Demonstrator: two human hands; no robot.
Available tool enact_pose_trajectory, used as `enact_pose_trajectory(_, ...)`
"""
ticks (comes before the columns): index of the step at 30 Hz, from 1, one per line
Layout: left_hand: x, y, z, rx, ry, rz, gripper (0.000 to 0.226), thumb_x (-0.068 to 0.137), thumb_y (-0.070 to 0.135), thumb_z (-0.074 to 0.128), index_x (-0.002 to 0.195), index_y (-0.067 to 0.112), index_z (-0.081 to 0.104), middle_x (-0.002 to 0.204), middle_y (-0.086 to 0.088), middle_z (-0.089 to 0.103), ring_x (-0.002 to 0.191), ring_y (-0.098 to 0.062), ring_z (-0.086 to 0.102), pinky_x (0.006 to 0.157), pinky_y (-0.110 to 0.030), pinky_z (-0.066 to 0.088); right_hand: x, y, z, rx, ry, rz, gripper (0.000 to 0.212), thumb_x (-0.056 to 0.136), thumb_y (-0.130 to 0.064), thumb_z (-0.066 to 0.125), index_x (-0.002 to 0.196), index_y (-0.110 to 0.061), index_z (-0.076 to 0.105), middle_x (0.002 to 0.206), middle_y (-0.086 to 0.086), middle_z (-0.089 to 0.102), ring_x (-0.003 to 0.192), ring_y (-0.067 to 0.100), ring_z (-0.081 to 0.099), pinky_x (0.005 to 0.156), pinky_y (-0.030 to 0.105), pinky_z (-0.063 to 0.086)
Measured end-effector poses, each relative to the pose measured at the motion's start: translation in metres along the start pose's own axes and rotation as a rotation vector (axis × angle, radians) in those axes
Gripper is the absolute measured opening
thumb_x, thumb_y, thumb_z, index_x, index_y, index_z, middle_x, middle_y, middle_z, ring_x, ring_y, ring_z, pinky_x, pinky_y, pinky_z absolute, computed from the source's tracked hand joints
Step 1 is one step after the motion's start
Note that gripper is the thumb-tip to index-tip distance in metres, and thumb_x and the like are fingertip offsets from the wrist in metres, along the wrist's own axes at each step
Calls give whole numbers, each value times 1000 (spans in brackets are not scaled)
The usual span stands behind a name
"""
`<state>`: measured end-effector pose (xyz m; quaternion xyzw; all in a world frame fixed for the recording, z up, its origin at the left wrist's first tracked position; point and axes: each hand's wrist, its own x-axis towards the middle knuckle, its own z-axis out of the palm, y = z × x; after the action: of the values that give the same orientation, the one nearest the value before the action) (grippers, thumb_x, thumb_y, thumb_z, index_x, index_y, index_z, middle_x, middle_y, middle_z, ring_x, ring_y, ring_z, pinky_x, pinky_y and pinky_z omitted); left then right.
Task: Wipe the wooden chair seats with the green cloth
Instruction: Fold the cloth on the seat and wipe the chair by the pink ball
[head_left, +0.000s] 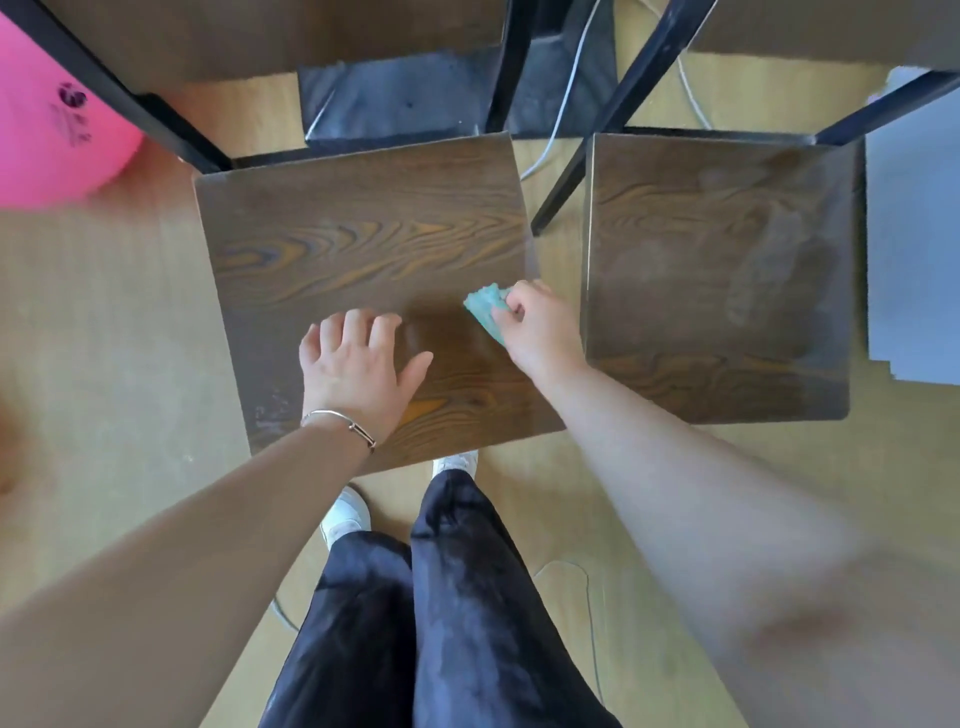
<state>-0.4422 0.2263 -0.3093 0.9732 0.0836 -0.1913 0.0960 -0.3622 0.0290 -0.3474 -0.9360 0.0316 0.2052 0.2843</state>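
Observation:
Two dark wooden chair seats stand side by side below me. The left seat (363, 244) is directly in front of my legs; the right seat (717, 270) shows dusty smears. My right hand (540, 327) is shut on a bunched green cloth (485, 306) and presses it onto the right part of the left seat, near its edge. My left hand (358, 364) lies flat with fingers spread on the front middle of the same seat, holding nothing. A thin bracelet circles that wrist.
Black metal chair legs (613, 109) and a dark bag (400, 98) sit behind the seats, with a white cable (563, 104) on the floor. A pink ball (52, 119) lies at far left. A grey board (914, 244) lies at right. My feet stand at the left seat's front edge.

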Motion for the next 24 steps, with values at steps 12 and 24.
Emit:
enact_pose_trajectory(12, 34, -1, -8, -82, 14, -105, 59, 90, 64, 39, 132, 24, 51, 126, -6, 52, 122, -33, 40, 111, -51, 27, 181, -44, -34, -320, -62, -187, 19, 91, -30, 57, 89, -13, 65, 99, 4, 58, 87, 21, 54, 78, 35, 48)
enact_pose_trajectory(24, 25, 26, -9, -56, -52, -12, 58, 93, 62, 39, 134, 23, 48, 130, -9, 49, 126, -34, 37, 113, -52, 22, 14, 42, -26, -212, -273, -146, 20, 86, -21, 67, 72, -8, 59, 86, -1, 52, 75, 24, 56, 62, 28, 42)
